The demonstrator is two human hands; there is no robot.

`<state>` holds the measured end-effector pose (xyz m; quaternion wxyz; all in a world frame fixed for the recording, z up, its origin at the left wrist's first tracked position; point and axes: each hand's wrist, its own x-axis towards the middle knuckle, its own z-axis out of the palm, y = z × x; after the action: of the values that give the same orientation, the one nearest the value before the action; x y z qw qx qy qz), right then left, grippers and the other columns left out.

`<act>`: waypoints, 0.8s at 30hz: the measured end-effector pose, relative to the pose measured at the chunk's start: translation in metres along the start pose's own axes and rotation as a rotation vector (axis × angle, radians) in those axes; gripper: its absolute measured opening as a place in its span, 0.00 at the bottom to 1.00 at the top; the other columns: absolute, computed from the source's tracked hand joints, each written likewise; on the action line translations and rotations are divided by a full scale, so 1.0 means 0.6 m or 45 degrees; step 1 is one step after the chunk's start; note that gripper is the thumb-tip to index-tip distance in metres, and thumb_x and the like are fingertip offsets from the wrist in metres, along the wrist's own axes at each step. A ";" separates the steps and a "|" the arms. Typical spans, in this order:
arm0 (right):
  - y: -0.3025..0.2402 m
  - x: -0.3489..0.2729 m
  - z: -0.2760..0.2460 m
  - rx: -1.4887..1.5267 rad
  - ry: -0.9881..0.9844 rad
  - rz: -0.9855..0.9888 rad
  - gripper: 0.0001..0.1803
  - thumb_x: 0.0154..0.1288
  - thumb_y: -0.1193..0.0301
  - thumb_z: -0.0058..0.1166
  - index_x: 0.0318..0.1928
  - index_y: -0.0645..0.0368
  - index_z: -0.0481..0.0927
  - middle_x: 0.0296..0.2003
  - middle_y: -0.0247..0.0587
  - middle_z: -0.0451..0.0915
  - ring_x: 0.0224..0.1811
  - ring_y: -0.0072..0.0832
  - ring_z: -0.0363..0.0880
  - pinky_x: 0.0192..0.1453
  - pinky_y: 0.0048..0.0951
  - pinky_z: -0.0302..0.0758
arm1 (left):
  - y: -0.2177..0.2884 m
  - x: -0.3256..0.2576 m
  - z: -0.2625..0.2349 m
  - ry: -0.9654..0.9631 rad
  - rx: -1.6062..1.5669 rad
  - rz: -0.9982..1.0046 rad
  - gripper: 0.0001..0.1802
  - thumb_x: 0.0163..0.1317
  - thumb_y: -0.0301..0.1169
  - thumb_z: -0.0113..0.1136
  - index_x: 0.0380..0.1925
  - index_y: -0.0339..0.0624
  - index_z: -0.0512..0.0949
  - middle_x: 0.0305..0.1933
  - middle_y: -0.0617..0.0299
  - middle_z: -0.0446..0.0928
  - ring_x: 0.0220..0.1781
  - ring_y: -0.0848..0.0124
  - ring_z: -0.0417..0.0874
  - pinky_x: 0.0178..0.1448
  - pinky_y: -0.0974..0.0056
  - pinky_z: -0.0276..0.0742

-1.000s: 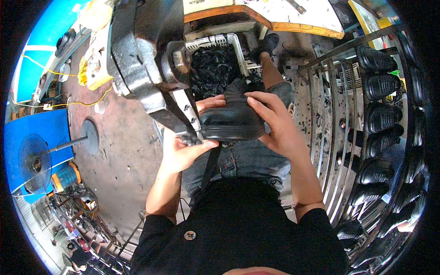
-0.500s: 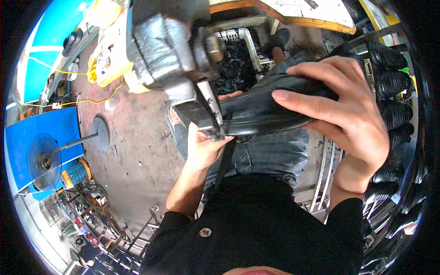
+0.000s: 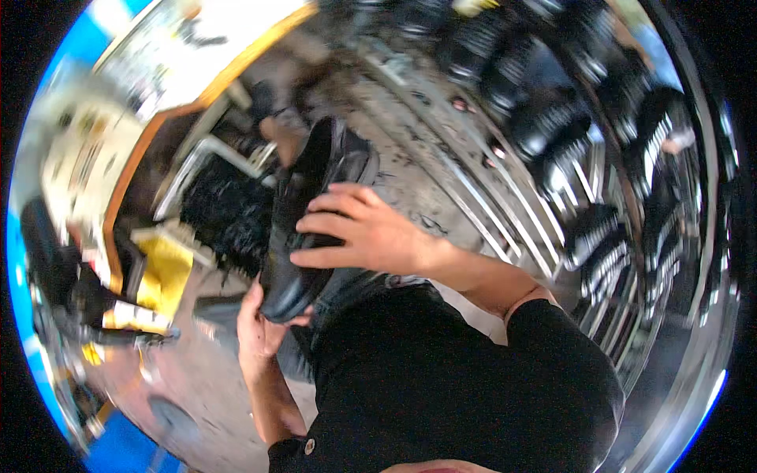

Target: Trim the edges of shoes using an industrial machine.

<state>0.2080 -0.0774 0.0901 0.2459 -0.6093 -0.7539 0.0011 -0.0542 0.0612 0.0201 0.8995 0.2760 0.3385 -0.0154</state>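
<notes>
A white plastic crate (image 3: 180, 178) of black scraps (image 3: 225, 213) sits left of the black leather shoe (image 3: 288, 209), toe clasped by the curled left hand (image 3: 260, 333), right hand (image 3: 367, 236) spread over it, other glossy black shoes (image 3: 544, 130) rightward.

From afar I see a black short-sleeved shirt (image 3: 473, 378), a small round badge (image 3: 309, 447) at its left, greyish trousers (image 3: 297, 356), bare left hand (image 3: 262, 335) and right hand (image 3: 367, 234).

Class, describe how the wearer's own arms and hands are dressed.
The left hand and right hand are bare, with no gloves or wristwear visible. The forearms are uncovered below the short sleeves of a plain black shirt, which bears a small round disc.
</notes>
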 end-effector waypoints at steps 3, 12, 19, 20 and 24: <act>-0.015 -0.141 -0.059 -0.043 0.044 0.312 0.26 0.58 0.71 0.55 0.59 0.40 0.79 0.62 0.41 0.73 0.67 0.44 0.69 0.69 0.51 0.67 | -0.014 0.057 0.123 -0.232 0.132 -0.006 0.45 0.60 0.41 0.63 0.74 0.39 0.56 0.65 0.47 0.72 0.52 0.54 0.84 0.43 0.55 0.86; -0.110 -0.578 -0.251 -1.071 0.952 1.748 0.25 0.68 0.74 0.56 0.64 0.63 0.71 0.63 0.53 0.72 0.68 0.47 0.69 0.73 0.44 0.62 | -0.170 0.206 0.400 -1.089 1.014 -0.102 0.51 0.63 0.33 0.69 0.77 0.40 0.45 0.74 0.50 0.60 0.74 0.57 0.63 0.77 0.54 0.59; -0.096 -0.685 -0.258 -1.011 0.785 1.902 0.26 0.70 0.72 0.54 0.67 0.63 0.70 0.70 0.53 0.65 0.74 0.50 0.60 0.77 0.48 0.56 | -0.340 0.284 0.648 -0.918 0.512 -0.534 0.36 0.66 0.28 0.65 0.68 0.51 0.56 0.61 0.58 0.73 0.58 0.64 0.80 0.51 0.52 0.88; -0.092 -0.686 -0.258 -1.010 0.724 1.912 0.27 0.69 0.72 0.55 0.67 0.63 0.69 0.71 0.52 0.64 0.75 0.51 0.58 0.77 0.49 0.55 | -0.355 0.298 0.670 -0.906 0.466 -0.590 0.33 0.66 0.28 0.66 0.66 0.51 0.58 0.60 0.59 0.74 0.56 0.64 0.80 0.51 0.52 0.88; -0.104 -0.692 -0.253 -0.838 0.792 1.848 0.37 0.61 0.71 0.62 0.70 0.61 0.65 0.74 0.53 0.60 0.77 0.53 0.53 0.79 0.52 0.51 | -0.395 0.325 0.724 -0.815 0.274 -0.604 0.30 0.65 0.29 0.67 0.61 0.51 0.62 0.57 0.57 0.77 0.54 0.64 0.83 0.50 0.52 0.88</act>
<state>0.2637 -0.5204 0.0892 0.1906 -0.9541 -0.0372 -0.2279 0.3064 -0.3287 0.0533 0.8968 0.2640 0.0922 -0.3427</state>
